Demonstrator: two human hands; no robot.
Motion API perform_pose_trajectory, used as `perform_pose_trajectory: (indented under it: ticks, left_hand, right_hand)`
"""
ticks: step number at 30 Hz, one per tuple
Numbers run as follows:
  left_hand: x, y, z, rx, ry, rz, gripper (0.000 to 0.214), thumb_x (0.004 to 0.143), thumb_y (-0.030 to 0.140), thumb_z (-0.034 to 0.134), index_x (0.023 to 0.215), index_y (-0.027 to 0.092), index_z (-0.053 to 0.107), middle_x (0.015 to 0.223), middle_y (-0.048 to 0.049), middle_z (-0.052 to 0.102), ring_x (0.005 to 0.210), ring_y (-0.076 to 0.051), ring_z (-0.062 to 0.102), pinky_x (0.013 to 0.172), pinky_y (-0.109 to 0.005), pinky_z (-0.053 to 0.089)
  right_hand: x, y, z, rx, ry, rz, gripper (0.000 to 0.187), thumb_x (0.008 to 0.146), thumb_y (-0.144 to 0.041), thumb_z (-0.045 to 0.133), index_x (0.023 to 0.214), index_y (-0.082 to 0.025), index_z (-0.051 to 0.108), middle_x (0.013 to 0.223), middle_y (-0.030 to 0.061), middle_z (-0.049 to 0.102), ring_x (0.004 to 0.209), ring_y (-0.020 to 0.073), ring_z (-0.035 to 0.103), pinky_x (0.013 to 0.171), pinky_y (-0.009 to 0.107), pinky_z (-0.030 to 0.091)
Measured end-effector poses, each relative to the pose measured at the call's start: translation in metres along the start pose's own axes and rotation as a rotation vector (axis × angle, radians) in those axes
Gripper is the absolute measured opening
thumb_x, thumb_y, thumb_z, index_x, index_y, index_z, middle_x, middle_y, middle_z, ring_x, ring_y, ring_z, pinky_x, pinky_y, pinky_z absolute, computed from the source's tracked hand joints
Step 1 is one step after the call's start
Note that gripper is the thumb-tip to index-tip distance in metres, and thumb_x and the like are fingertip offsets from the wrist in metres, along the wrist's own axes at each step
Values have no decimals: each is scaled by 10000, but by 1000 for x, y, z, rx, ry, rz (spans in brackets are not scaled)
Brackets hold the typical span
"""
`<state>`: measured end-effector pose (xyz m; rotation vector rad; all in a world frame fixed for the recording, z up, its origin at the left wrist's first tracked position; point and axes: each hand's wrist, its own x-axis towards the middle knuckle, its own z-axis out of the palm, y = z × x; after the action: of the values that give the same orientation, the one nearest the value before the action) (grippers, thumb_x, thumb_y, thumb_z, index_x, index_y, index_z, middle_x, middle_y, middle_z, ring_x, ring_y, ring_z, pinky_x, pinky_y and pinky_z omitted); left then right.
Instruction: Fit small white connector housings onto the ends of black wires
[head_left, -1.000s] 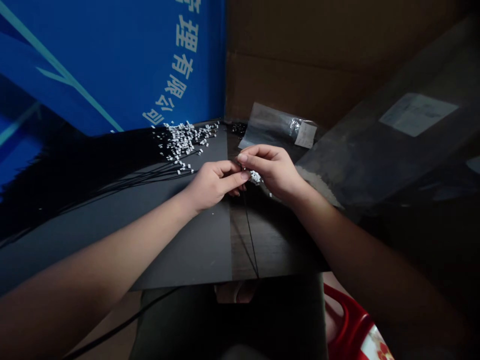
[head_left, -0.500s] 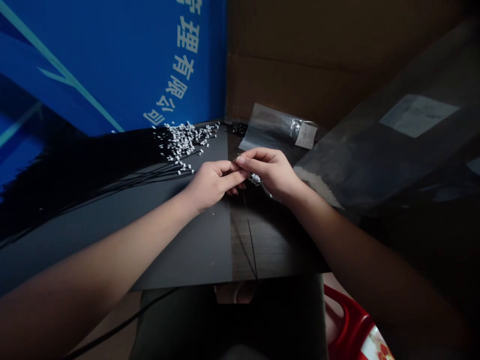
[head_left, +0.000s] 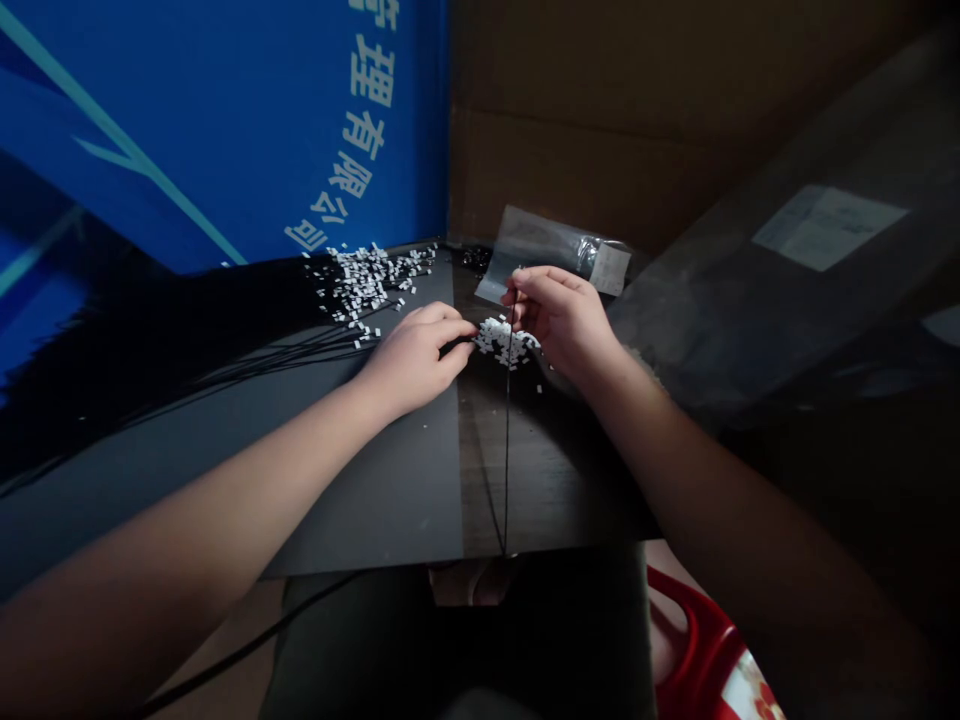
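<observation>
My right hand (head_left: pixel 566 312) is raised over the table, thumb and index finger pinched on the upper end of a thin black cord (head_left: pixel 508 450). From there the cord runs straight down to the table's front edge. My left hand (head_left: pixel 416 358) rests low at the left side of a small pile of white pieces (head_left: pixel 504 345). Its thumb and index finger are apart, their tips at the edge of the pile; no held piece shows.
A thick bundle of black cords (head_left: pixel 187 310) lies at the left, with many white pieces (head_left: pixel 367 280) at its end. Behind is a small clear bag (head_left: pixel 540 250) with a label. A large plastic bag (head_left: pixel 750 300) stands right. A red stool (head_left: pixel 697 630) sits below.
My hands were together at the middle. The right hand has risen and moved right with the cord's end; the left has drawn slightly left, down to the white pile, which shows more fully.
</observation>
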<state>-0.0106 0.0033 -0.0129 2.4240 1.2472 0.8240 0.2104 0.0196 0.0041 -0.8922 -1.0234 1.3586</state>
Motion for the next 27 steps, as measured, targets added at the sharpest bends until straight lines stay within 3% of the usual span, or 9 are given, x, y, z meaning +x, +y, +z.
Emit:
perform_pose_trajectory:
  ticks: [3, 7, 13, 21, 27]
  left_hand:
    - [3, 0, 1, 113, -46, 40, 317, 1043, 279, 596, 1223, 211, 849, 1274, -90, 770, 1177, -282, 697, 1099, -470, 549]
    - [10, 5, 7, 248, -87, 59, 283, 1037, 273, 598, 1123, 197, 857, 1210, -96, 773, 1100, -293, 684, 1039, -483, 543]
    - [17, 10, 19, 335, -79, 37, 230, 1035, 346, 614, 1056, 176, 768, 1154, -128, 746, 1104, -319, 671, 986, -492, 525]
    - [24, 4, 22, 239, 22, -101, 265, 1015, 456, 655, 1014, 193, 681, 1093, -125, 696, 1048, -318, 642, 947, -486, 513]
    - [23, 6, 19, 248, -88, -65, 310, 1015, 424, 615, 1075, 147, 741, 1210, -172, 719, 1144, -367, 652, 1045, -547, 513]
  right_hand:
    - [0, 0, 1, -3, 9, -13, 97, 860, -264, 806, 792, -199, 785, 765, 15, 733, 605, 96, 596, 605, 265, 485]
    - [0, 3, 1, -31, -2, -9, 121, 837, -309, 828, 802, -206, 774, 772, 10, 730, 621, 105, 592, 615, 279, 477]
    - [2, 10, 0, -27, -5, -19, 163, 787, -348, 874, 793, -213, 782, 733, 4, 706, 606, 112, 572, 619, 299, 454]
    - [-1, 10, 3, -66, -13, -19, 198, 774, -395, 875, 783, -232, 763, 703, -11, 666, 623, 127, 556, 637, 323, 463]
    - [0, 12, 3, -37, 2, -6, 189, 773, -372, 887, 786, -217, 779, 680, -11, 673, 605, 120, 560, 635, 313, 447]
